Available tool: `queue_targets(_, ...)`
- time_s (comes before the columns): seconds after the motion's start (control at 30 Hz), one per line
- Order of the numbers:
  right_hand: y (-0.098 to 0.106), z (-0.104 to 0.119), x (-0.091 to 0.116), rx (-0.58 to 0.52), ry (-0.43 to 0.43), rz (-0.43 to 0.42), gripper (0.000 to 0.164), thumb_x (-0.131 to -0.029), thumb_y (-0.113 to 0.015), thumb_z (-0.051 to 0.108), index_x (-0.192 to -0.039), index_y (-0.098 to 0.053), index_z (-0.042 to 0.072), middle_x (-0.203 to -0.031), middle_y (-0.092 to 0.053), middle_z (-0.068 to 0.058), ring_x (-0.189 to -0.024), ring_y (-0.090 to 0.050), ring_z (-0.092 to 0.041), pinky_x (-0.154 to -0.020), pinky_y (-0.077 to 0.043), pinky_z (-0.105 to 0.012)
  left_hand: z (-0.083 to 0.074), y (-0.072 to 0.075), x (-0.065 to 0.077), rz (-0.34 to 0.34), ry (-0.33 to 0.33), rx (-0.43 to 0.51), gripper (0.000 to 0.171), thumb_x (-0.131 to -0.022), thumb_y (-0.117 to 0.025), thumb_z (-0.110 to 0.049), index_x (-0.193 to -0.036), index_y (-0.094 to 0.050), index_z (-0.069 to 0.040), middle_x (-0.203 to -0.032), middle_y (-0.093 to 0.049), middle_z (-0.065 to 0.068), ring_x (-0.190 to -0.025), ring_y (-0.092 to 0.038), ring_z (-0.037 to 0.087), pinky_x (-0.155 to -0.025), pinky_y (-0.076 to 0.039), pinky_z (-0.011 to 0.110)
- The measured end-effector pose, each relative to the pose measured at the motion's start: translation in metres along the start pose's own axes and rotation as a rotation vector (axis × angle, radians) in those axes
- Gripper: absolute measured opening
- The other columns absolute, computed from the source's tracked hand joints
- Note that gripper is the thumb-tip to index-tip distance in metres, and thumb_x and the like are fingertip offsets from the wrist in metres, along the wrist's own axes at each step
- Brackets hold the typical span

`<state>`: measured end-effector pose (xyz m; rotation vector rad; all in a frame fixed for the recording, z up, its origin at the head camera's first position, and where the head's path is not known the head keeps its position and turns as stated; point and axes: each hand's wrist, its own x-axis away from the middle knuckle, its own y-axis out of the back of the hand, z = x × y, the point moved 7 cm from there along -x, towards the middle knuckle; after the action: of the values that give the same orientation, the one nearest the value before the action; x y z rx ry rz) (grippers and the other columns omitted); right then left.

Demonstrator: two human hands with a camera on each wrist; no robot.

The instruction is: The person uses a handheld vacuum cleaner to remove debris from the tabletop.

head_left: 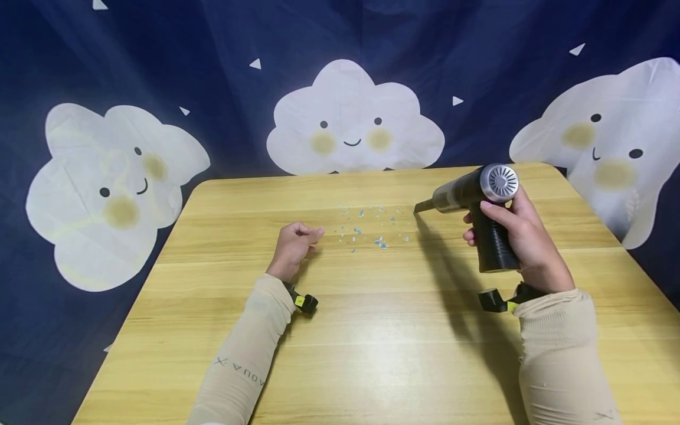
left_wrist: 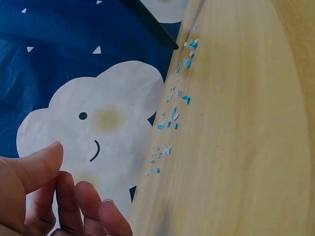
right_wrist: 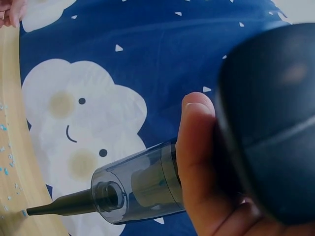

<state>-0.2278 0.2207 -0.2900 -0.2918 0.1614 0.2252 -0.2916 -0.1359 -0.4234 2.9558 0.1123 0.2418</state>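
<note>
My right hand (head_left: 533, 245) grips the black handle of a handheld vacuum cleaner (head_left: 493, 236) with a silver vented end. Its narrow nozzle (head_left: 424, 205) points left and down, the tip close to the tabletop at the right side of small blue and white scraps (head_left: 381, 242). Through the right wrist view I see its clear dust cup (right_wrist: 142, 184) and fingers curled round the handle. Left of the scraps is my left hand (head_left: 292, 248), fingers loosely bent. The left wrist view shows nothing between its thumb (left_wrist: 39, 169) and fingers.
A light wooden table (head_left: 366, 319) with rounded far corners lies under both arms. Behind it hangs a dark blue curtain (head_left: 228, 35) printed with white smiling clouds. Each wrist bears a small black camera (head_left: 306, 303) on a strap.
</note>
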Motion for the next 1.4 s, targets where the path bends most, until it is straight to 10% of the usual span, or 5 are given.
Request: queue_targets(1.4,0.0004,0.0043,0.0031,0.035,-0.021,0.005,0.037,-0.099,-0.047,0.004,-0.132,-0.035,0.015,-0.084,-0.059,-0.017,-0.058,-0.066,-0.026,-0.055,-0.059,-0.033,0.0037,-0.0039,0.0011,0.081,0.056,-0.019,0.021,-0.09,-0.067,-0.022,-0.09,-0.056,-0.003,-0.091,-0.055,0.006,-0.089,-0.057,0.025,-0.078,-0.052,0.037)
